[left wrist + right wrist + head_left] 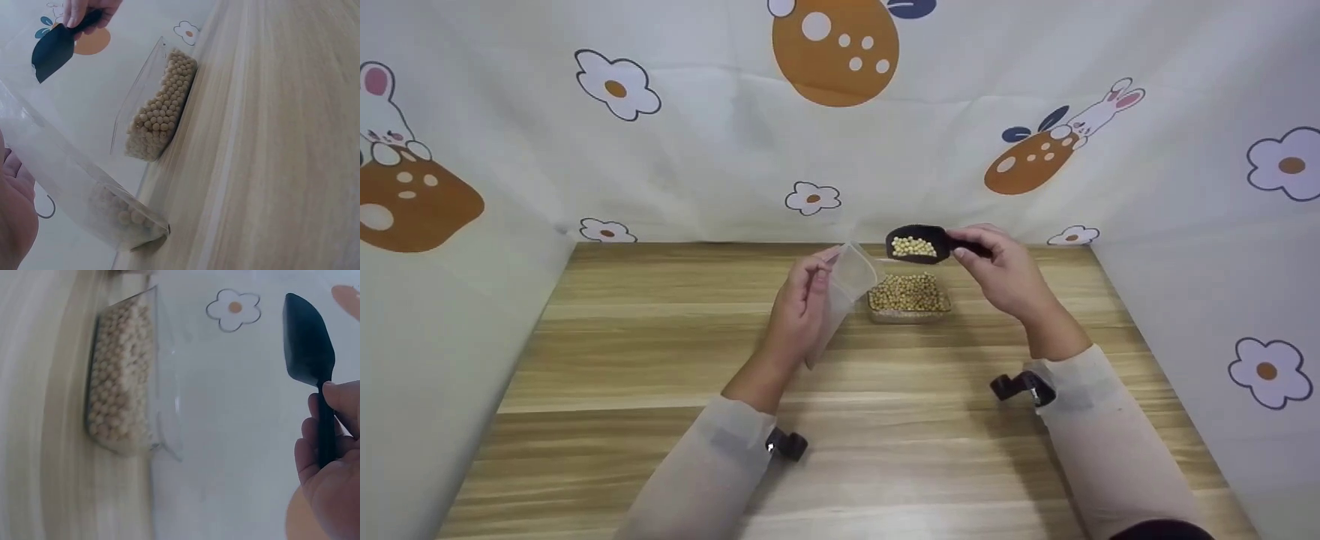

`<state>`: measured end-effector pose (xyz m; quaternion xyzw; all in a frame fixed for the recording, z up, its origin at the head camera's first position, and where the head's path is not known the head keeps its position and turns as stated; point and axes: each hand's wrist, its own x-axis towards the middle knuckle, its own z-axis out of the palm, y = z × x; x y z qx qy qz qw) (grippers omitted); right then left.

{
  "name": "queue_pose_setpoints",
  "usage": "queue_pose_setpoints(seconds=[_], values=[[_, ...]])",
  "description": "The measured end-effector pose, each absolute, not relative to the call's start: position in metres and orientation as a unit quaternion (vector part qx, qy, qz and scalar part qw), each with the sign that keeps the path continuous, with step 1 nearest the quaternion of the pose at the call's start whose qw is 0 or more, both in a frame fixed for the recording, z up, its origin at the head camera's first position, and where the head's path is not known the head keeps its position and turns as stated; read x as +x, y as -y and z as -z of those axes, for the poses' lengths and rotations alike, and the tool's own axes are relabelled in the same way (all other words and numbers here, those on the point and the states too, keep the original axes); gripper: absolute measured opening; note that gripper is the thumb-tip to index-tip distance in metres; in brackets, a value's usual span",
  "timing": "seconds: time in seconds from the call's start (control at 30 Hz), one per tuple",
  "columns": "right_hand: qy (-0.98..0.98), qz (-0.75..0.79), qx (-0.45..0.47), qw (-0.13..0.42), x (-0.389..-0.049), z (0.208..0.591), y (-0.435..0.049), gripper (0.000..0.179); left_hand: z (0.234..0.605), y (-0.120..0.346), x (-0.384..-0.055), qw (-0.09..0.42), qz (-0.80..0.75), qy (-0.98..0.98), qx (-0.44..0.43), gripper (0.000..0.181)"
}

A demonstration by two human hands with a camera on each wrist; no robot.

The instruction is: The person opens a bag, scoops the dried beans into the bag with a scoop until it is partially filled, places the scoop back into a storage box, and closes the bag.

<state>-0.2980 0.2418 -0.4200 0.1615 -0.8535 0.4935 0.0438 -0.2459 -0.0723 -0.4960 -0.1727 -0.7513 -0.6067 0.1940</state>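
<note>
My right hand (1009, 274) grips the handle of a black scoop (306, 340). Soybeans (913, 246) lie in its bowl, raised above the table beside the mouth of a bag. That translucent plastic bag (840, 289) is held by its upper edge in my left hand (802, 300), its mouth spread and tilted toward the scoop. In the left wrist view a few soybeans (124, 216) show through the bag's lower end, close over the wood. Below the scoop stands a clear rectangular container (911, 319), heaped with soybeans (163, 107).
The wood-grain table (660, 337) carries the container near its back edge. A patterned cloth (705, 165) with flowers and rabbits rises behind and along both sides. Wrist cameras (787, 444) are strapped over both pale sleeves (1110, 427).
</note>
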Motion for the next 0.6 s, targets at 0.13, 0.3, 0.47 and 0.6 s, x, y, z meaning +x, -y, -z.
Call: queue_pose_setpoints(seconds=[0.13,0.3,0.47,0.6], values=[[0.863,-0.465,0.188,0.060,-0.290,0.411,-0.229,0.027,0.496,0.072,-0.246,0.192,0.609,0.750,-0.172,0.017],[0.871,-0.431,0.221,0.086,-0.282,0.401,-0.215,0.027,0.495,0.073,-0.246,0.189,0.610,0.750,-0.171,0.017],[0.884,-0.377,0.256,0.107,-0.277,0.395,-0.202,0.028,0.494,0.073,-0.246,0.191,0.611,0.748,-0.174,0.017],[0.891,-0.328,0.285,0.128,-0.274,0.389,-0.195,0.029,0.495,0.072,-0.247,0.194,0.620,0.737,-0.188,0.016]])
